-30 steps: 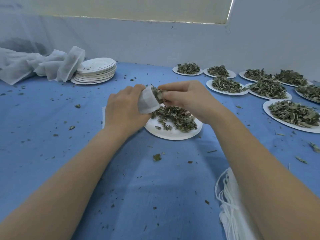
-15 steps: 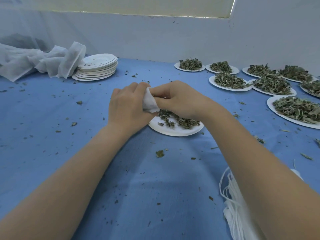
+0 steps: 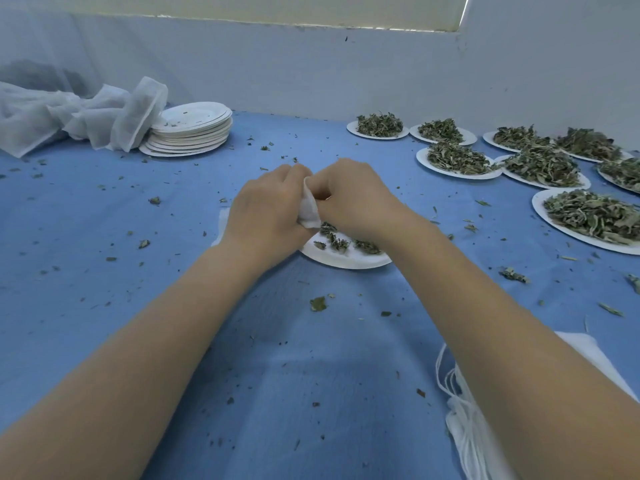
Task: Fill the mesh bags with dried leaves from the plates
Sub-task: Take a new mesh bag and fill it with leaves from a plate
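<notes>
We see two bare forearms reaching over a blue cloth-covered table point(image 3: 104, 237) littered with leaf crumbs. Our left hand point(image 3: 266, 216) curls its fingers around a small white mesh bag point(image 3: 309, 213), and our right hand point(image 3: 353, 199) pinches the bag's top edge, fingers bent tight together. The bag hangs just above a white paper plate point(image 3: 346, 259) carrying a few dried green leaves point(image 3: 337, 241). Further right sit more white plates heaped with dried leaves point(image 3: 588, 216). At far left we find a stack of empty white plates point(image 3: 190, 133) beside crumpled white netting point(image 3: 86, 116).
</notes>
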